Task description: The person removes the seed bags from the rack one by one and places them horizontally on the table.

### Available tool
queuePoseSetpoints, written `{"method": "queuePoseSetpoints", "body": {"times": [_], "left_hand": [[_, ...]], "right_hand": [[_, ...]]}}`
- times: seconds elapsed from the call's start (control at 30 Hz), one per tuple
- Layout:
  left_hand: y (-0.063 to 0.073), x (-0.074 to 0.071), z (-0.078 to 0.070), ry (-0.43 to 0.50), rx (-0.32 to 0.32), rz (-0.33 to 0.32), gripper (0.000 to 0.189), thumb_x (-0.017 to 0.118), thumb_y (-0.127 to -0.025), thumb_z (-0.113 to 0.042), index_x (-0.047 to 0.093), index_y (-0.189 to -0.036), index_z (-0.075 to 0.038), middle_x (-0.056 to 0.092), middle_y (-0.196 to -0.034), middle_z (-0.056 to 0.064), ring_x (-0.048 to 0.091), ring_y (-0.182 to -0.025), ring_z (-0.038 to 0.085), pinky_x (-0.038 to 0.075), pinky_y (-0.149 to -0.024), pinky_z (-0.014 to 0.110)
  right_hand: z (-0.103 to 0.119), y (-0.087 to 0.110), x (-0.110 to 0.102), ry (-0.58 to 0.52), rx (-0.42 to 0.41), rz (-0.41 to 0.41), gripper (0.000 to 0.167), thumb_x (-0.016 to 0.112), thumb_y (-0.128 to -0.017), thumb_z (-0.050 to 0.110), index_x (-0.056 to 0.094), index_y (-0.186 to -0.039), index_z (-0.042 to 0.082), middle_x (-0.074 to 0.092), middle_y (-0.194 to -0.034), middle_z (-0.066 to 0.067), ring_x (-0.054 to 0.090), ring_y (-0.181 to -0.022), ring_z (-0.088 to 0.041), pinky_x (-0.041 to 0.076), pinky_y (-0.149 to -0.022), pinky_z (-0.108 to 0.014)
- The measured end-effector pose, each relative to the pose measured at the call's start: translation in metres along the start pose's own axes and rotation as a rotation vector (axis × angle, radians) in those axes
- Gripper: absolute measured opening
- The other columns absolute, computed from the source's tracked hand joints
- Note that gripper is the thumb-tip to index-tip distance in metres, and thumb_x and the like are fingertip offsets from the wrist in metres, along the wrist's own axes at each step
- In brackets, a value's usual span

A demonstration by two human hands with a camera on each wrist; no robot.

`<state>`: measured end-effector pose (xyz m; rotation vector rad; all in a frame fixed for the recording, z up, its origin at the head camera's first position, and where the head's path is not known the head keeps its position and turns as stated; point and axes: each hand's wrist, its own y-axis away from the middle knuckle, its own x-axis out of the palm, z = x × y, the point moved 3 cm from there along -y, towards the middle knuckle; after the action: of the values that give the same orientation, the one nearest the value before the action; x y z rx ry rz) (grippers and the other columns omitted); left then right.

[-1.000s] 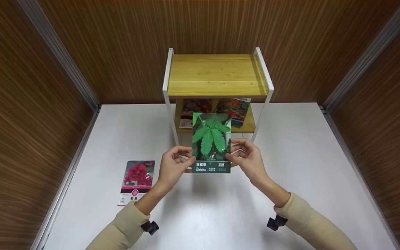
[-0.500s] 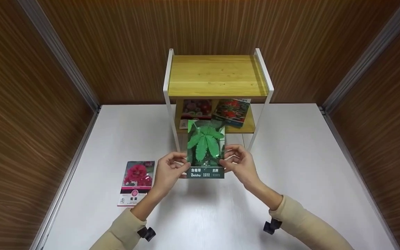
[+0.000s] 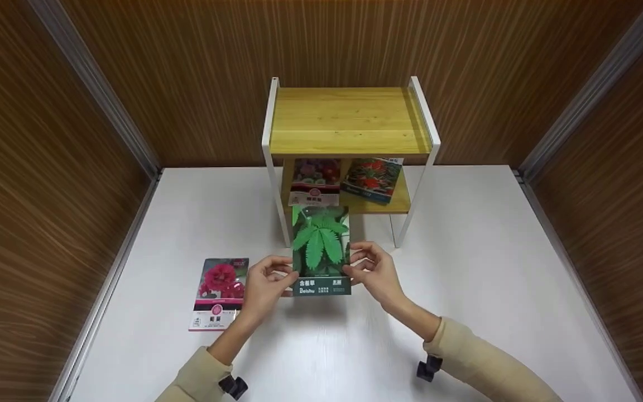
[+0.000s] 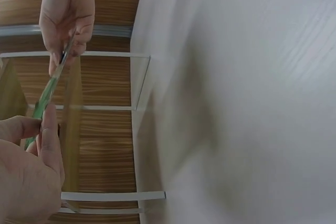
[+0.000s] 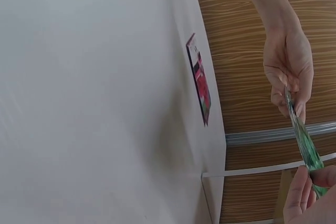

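A green seed packet (image 3: 321,251) with a leaf picture is held up above the table in front of a small shelf. My left hand (image 3: 267,285) pinches its left edge between thumb and fingers, and my right hand (image 3: 374,274) pinches the right edge the same way. Seen edge-on in the left wrist view, the packet (image 4: 46,98) spans the gap between both hands, well off the tabletop. On the table left of my left hand lies another seed packet (image 3: 221,285) with a pink flower, partly overlapped by my left wrist.
The shelf has a wooden top (image 3: 349,120) and white side frames (image 3: 269,123). On its lower board (image 3: 374,207) stand a packet with purple and red flowers (image 3: 316,178) and a leaning packet with red flowers (image 3: 374,177). Wood-grain walls (image 3: 349,39) surround the white table (image 3: 466,234).
Both hands have moved the green seed packet toward me and a little left. More of the packets on the shelf now shows behind it. The pink-flower packet has stayed put.
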<state>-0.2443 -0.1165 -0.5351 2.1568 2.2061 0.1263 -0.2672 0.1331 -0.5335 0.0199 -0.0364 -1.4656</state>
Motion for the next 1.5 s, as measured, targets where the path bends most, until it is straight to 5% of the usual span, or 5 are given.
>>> {"method": "queuePoseSetpoints", "body": {"times": [1.5], "left_hand": [[0.003, -0.044, 0.056, -0.141, -0.088, -0.080, 0.027, 0.079, -0.087, 0.003, 0.072, -0.113, 0.004, 0.070, -0.092, 0.010, 0.063, -0.062, 0.011, 0.061, -0.054, 0.025]], "right_hand": [[-0.070, -0.002, 0.047, 0.016, 0.093, 0.034, 0.047, 0.073, -0.084, -0.010, 0.059, -0.129, -0.007, 0.065, -0.099, -0.018, 0.065, -0.071, -0.011, 0.066, -0.067, -0.038]]}}
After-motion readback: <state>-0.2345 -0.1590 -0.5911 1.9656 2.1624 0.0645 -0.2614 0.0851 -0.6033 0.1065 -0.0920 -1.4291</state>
